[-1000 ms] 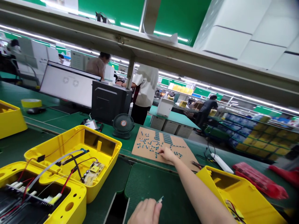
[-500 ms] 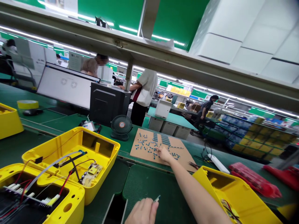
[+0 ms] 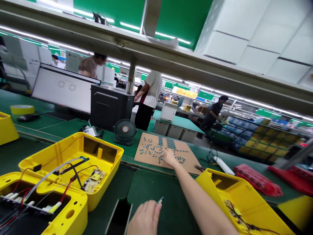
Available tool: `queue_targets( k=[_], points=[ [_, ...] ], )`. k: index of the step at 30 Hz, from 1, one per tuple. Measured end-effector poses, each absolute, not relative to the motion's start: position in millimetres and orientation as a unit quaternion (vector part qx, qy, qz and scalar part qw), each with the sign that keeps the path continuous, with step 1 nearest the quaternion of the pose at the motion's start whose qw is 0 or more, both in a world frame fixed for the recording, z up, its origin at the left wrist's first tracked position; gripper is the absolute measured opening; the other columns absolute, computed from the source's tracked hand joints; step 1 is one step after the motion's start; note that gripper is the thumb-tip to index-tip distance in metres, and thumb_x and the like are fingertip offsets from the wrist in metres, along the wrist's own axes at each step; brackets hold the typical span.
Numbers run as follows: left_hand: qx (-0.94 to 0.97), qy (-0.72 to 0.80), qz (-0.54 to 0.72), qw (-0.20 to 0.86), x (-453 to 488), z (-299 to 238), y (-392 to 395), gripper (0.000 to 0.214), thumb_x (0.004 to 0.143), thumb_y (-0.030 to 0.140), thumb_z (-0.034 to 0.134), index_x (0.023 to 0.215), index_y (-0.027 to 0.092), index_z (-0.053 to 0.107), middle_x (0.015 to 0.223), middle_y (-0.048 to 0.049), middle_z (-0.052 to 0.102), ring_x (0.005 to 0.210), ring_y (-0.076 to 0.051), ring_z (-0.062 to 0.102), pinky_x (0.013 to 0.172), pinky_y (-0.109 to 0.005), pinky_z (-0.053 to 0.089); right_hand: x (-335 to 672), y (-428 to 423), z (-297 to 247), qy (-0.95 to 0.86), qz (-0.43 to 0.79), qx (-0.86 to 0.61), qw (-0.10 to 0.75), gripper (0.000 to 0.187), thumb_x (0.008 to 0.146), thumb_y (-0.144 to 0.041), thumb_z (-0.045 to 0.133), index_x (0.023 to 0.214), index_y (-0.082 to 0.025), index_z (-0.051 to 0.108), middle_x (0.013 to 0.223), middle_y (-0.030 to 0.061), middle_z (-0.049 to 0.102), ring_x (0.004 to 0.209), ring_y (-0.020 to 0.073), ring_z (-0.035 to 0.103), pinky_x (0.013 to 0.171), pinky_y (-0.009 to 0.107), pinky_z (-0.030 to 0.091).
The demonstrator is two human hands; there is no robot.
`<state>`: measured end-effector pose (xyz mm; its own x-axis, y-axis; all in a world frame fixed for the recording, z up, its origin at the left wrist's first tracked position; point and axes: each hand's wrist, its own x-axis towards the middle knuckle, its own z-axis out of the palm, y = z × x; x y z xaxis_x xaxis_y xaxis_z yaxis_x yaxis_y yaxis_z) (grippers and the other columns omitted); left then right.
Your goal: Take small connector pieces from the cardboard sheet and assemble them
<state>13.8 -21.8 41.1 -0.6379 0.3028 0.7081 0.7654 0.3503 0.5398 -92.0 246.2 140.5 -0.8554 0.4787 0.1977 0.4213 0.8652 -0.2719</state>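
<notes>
The small blue parts [image 3: 156, 150] lie scattered on a cardboard sheet [image 3: 188, 161] at the far edge of the green bench, and the right hand [image 3: 169, 157] is stretched right out over them, fingertips down on the pile. Can't tell if it's actually pinched one yet, too small to see. The left hand [image 3: 144, 218] is near, bottom of the view, loosely curled with one little part [image 3: 160, 199] pinched at its fingertips. Yellow case [image 3: 73, 163] open on the left with wires and a board inside, another case [image 3: 234, 199] tucked just under the right forearm, small fan [image 3: 124, 130] just left of the sheet. Risky bits as I see it: at full reach the fingers could sweep parts off the cardboard, and the forearm could bump that right case
</notes>
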Motion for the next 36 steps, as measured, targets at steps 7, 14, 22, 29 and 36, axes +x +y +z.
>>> queue_targets(
  k=[7,14,22,29,36],
  points=[
    [-0.326,-0.796,-0.493,0.131,2,53,-40,0.026,0.094,0.045,0.042,0.09,0.028,0.061,0.08,0.0049,0.069,0.073,-0.013,0.066,0.064,-0.025,0.044,-5,126,163,-0.92,0.287,-0.131,0.233,0.044,0.095,-0.047,0.034,0.116,-0.022,0.063,0.116,0.0061,0.066,0.112,0.017,0.056,0.104,0.032,0.042],
    [-0.401,-0.704,-0.576,-0.105,18,70,-41,0.038,0.092,0.056,0.038,0.089,0.025,0.061,0.088,0.0028,0.066,0.082,-0.014,0.06,0.076,-0.024,0.04,100,76,129,-0.85,0.45,-0.168,0.216,0.035,0.09,-0.048,0.047,0.098,-0.024,0.072,0.095,0.0046,0.068,0.091,0.0171,0.061,0.085,0.032,0.047],
    [-0.41,-0.672,-0.581,-0.209,21,80,-43,0.046,0.09,0.059,0.04,0.071,0.019,0.052,0.07,0.0029,0.053,0.07,-0.014,0.047,0.067,-0.026,0.034,113,81,112,-0.793,0.553,-0.207,0.15,0.029,0.084,-0.044,0.053,0.077,-0.017,0.061,0.062,-0.002,0.055,0.052,0.0079,0.046,0.048,0.023,0.034],
    [-0.356,-0.687,-0.598,-0.209,14,73,-39,0.036,0.087,0.055,0.049,0.102,0.023,0.053,0.091,0.0001,0.06,0.086,-0.018,0.056,0.081,-0.03,0.042,105,92,104,-0.716,0.633,-0.236,0.177,0.032,0.079,-0.047,0.058,0.079,-0.015,0.058,0.056,-0.0043,0.05,0.046,0.0054,0.04,0.043,0.019,0.027],
    [-0.335,-0.687,-0.614,-0.196,7,73,-41,0.037,0.084,0.057,0.05,0.096,0.023,0.056,0.09,-0.0006,0.062,0.088,-0.019,0.057,0.083,-0.031,0.043,103,89,105,-0.672,0.687,-0.2,0.192,0.045,0.075,-0.058,0.064,0.085,-0.014,0.061,0.06,-0.0031,0.05,0.048,0.0051,0.041,0.045,0.02,0.029]
  ],
)
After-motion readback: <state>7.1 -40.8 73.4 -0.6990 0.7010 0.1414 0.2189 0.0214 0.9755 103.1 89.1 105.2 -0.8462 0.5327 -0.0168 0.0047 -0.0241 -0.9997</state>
